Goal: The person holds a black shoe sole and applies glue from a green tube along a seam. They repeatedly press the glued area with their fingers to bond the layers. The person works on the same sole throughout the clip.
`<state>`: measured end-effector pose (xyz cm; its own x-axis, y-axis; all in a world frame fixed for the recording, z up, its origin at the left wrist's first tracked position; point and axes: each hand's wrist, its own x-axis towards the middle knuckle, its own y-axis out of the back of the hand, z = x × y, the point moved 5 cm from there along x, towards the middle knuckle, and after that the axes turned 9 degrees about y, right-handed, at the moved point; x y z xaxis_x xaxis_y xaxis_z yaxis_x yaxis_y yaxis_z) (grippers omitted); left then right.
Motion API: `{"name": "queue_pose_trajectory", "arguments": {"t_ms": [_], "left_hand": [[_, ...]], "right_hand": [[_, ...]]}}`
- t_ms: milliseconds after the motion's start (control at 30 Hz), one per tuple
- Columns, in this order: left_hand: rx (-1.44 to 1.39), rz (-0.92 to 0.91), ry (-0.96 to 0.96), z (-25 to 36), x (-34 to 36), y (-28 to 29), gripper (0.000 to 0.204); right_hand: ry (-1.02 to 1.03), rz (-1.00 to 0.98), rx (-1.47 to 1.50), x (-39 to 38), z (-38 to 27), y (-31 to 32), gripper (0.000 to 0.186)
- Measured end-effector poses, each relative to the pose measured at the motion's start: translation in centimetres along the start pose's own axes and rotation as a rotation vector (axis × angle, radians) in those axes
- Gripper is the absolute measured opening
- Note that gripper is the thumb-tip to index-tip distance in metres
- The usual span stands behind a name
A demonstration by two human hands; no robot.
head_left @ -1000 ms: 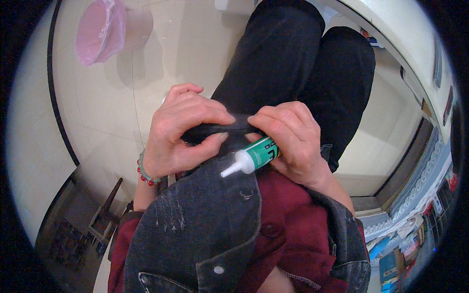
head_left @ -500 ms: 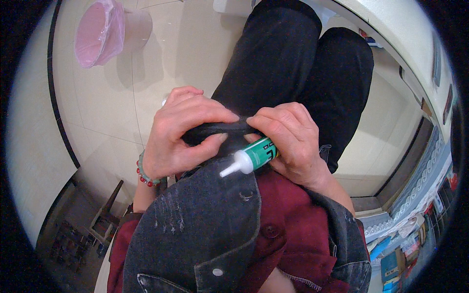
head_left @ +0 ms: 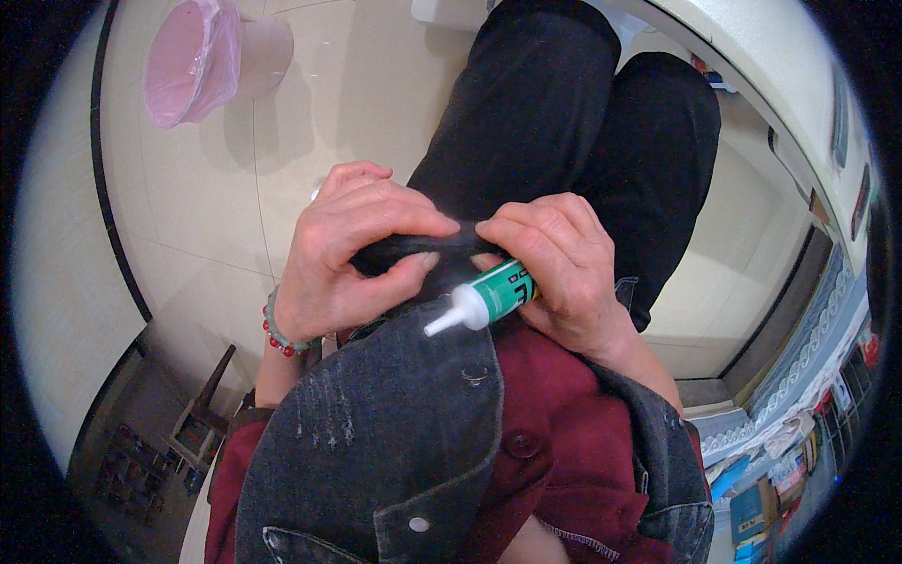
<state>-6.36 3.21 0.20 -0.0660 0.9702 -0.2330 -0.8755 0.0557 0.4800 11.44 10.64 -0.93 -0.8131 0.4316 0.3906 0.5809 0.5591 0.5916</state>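
A narrow black piece point(head_left: 404, 248), soft-looking and folded or strip-shaped, is pinched between both my hands above my lap. My left hand point(head_left: 329, 240) closes thumb and fingers on it from the left; the hand's curve hides part of the piece. From the other side, my right hand point(head_left: 561, 263) pinches it with thumb and fingertips. Tucked in that right hand is a green glue tube point(head_left: 503, 293), its white tapered nozzle pointing left and down toward my dark denim jacket point(head_left: 404, 404). The tube's rear end is hidden under my palm.
My black-trousered legs point(head_left: 531, 103) stretch ahead. A bin with a pink liner point(head_left: 193, 66) stands on the tiled floor at far left. A white table edge point(head_left: 752, 66) curves along the right, with books point(head_left: 749, 512) low at the right and a wooden stool point(head_left: 202, 414) at lower left.
My hands keep their pinch on the black piece. The glue tube has tilted slightly, its nozzle a touch higher and further right.
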Motion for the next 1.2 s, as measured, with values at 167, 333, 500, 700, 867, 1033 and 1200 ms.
{"name": "queue_pose_trajectory", "arguments": {"t_ms": [167,333,500,700,867,1033,1200], "left_hand": [[-0.002,0.002,0.013,0.0,0.0,-0.1,0.027],[-0.003,-0.005,0.021,-0.1,0.0,-0.2,0.027],[-0.006,-0.005,0.007,-0.2,0.1,-0.2,0.027],[0.005,0.000,-0.004,-0.2,0.0,-0.6,0.027],[0.009,0.014,-0.020,-0.2,-0.2,-0.8,0.026],[-0.016,0.026,-0.025,-0.2,-0.2,-0.7,0.026],[-0.057,0.025,0.035,-0.6,-0.4,-0.6,0.026]], "right_hand": [[0.001,0.001,-0.004,-0.1,0.1,0.0,0.024],[-0.007,-0.006,-0.003,-0.2,0.1,0.0,0.025],[-0.014,-0.014,0.006,-0.1,0.3,0.1,0.031],[-0.072,-0.065,0.081,-0.2,0.6,0.6,0.038],[-0.076,-0.060,0.088,-0.4,0.6,0.8,0.041],[-0.113,0.007,0.072,-0.6,0.9,2.2,0.033],[-0.366,0.135,0.225,-1.8,1.9,3.9,0.020]]}}
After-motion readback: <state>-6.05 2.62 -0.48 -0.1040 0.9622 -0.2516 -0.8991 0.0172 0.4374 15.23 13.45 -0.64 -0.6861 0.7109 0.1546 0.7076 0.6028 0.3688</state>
